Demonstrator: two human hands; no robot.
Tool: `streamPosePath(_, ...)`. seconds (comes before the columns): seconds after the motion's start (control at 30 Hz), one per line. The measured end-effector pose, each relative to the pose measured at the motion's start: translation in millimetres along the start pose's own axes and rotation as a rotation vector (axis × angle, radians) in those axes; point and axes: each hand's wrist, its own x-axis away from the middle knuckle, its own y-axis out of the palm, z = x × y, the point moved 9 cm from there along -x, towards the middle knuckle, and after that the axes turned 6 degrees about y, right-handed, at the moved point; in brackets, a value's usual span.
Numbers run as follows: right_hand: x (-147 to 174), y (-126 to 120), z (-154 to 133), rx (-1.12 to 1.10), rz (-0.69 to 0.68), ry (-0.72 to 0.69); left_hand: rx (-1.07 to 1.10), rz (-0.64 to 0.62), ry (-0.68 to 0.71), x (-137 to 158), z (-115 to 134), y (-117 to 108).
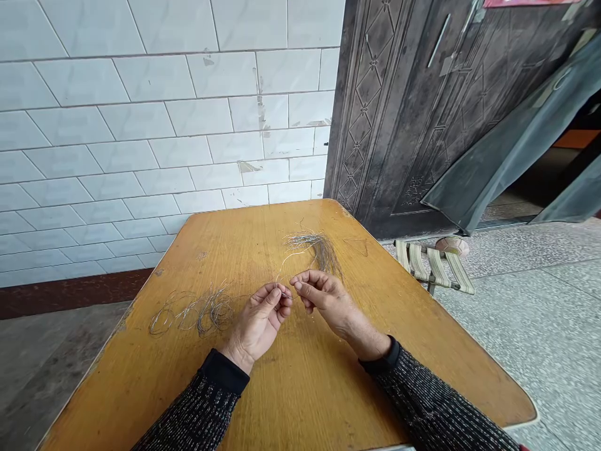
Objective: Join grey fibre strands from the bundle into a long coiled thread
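Above the middle of the wooden table (291, 388), my two hands are close together with their fingertips nearly meeting. My left hand (263, 319) pinches a thin wire (290, 255), which curves up and to the right from the fingers. My right hand (331, 304) is closed too, thumb against forefinger; whether the wire's other end is in that pinch is too fine to make out. Just beyond the right hand lies a bundle of thin metal wires (323, 247). Several loosely coiled wires (211, 313) rest on the table left of my left hand.
A white tiled wall (154, 119) stands behind the table. Toward the right are a dark carved door (399, 113) and a hanging grey curtain (507, 150). A low folding stool with striped webbing (436, 266) stands on the floor by the table's right edge.
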Motion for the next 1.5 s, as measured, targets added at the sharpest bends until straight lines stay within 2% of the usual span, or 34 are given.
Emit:
streamPosePath(0.3, 0, -5, -1, 0.142, 0.09, -0.091, 0.025, 0.089, 0.025, -2, -1, -8)
streamPosePath(0.77, -2, -7, 6, 0.237, 0.114, -0.083, -0.094, 0.2, -0.01, 2, -4, -17)
streamPosePath(1.03, -2, -5, 8, 0.222, 0.113, -0.077, -0.014, 0.235, 0.003, 2, -6, -18)
streamPosePath(1.5, 0, -6, 1, 0.052, 0.15, -0.055, 0.057, 0.092, 0.029, 0, -3, -3)
